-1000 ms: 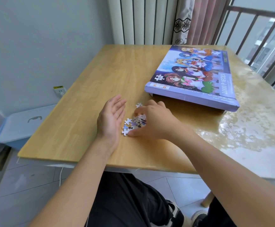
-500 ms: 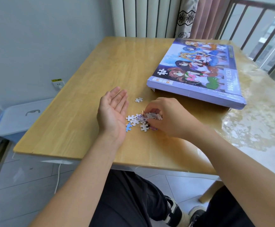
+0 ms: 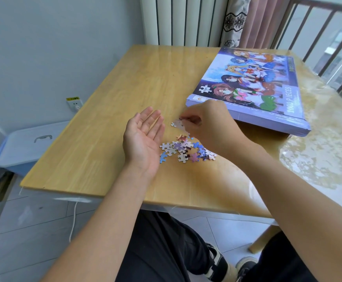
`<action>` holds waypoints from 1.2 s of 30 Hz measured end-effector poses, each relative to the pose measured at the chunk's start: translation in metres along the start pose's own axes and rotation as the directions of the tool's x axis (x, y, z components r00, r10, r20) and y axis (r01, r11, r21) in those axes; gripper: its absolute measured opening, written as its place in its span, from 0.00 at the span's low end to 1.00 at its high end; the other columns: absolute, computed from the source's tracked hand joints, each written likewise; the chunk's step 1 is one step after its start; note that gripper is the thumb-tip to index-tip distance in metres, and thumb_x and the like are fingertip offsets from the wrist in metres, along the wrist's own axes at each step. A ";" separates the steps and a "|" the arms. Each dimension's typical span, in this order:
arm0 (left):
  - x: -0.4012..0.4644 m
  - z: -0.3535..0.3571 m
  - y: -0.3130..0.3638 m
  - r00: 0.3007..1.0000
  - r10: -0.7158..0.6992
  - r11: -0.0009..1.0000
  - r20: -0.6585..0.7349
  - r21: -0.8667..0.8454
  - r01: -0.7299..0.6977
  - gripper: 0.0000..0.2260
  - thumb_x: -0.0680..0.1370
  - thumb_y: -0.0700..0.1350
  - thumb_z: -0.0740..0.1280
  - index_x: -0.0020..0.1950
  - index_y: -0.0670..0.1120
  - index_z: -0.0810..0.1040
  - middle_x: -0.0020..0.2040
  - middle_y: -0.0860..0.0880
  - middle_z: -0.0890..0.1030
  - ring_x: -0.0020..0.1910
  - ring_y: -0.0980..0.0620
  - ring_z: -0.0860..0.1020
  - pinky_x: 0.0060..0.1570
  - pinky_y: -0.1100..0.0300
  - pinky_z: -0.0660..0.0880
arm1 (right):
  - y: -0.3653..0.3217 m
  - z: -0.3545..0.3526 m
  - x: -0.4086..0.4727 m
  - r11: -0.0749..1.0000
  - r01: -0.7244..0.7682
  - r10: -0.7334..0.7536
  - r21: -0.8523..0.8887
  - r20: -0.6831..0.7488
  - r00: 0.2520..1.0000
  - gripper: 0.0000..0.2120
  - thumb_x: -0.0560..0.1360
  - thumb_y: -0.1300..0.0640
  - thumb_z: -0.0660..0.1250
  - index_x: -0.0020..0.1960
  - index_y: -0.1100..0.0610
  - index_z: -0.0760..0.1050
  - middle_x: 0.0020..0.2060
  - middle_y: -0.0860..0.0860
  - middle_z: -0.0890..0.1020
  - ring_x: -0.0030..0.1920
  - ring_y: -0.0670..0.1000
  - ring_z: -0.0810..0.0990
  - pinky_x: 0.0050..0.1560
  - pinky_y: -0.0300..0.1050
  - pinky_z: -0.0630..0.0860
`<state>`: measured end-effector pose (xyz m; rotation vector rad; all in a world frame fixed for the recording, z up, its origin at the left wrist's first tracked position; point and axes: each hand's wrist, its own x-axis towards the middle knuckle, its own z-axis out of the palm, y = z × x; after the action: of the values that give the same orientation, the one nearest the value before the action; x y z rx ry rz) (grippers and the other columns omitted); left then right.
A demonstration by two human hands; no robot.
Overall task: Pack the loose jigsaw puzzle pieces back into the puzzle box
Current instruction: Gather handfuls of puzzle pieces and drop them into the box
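Here, by landmark, the puzzle box (image 3: 253, 86):
Puzzle box: closed, flat on the wooden table (image 3: 125, 94), far right side.
Loose pieces (image 3: 184, 149): small heap on the table, nearer the person than the box's front left corner.
Left hand (image 3: 145, 137): palm up, fingers straight, just left of the heap.
Right hand (image 3: 208, 127): between heap and box, fingers pinching a few pale pieces (image 3: 177, 124).
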<state>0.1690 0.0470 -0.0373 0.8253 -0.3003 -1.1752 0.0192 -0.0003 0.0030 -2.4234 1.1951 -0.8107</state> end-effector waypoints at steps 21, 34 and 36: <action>0.020 0.000 0.010 0.971 -0.241 0.854 0.002 -0.474 0.213 0.15 0.86 0.45 0.53 0.57 0.37 0.76 0.53 0.37 0.79 0.50 0.42 0.80 0.49 0.52 0.80 | 0.024 -0.027 -0.033 0.968 -0.092 0.178 -0.233 0.379 0.908 0.23 0.69 0.47 0.78 0.59 0.56 0.81 0.50 0.54 0.80 0.47 0.49 0.76 0.52 0.51 0.76; 0.041 0.008 0.010 0.954 -0.277 0.845 0.112 -0.444 0.298 0.17 0.86 0.46 0.53 0.55 0.36 0.75 0.52 0.35 0.78 0.55 0.39 0.78 0.58 0.46 0.77 | 0.027 -0.019 -0.023 0.976 -0.198 0.215 -0.091 0.258 0.942 0.07 0.69 0.61 0.76 0.45 0.53 0.84 0.37 0.44 0.83 0.39 0.45 0.82 0.44 0.45 0.82; 0.038 0.008 0.008 0.945 -0.295 0.844 0.139 -0.426 0.326 0.17 0.86 0.46 0.53 0.57 0.36 0.75 0.52 0.34 0.78 0.59 0.39 0.77 0.60 0.46 0.76 | 0.023 -0.018 -0.015 0.979 -0.206 0.201 0.003 0.196 0.960 0.06 0.69 0.59 0.77 0.45 0.54 0.84 0.36 0.46 0.83 0.38 0.45 0.82 0.43 0.44 0.81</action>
<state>0.1844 0.0102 -0.0344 0.4361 0.0586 -1.5079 -0.0140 -0.0025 0.0001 -2.2527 1.3209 -0.5102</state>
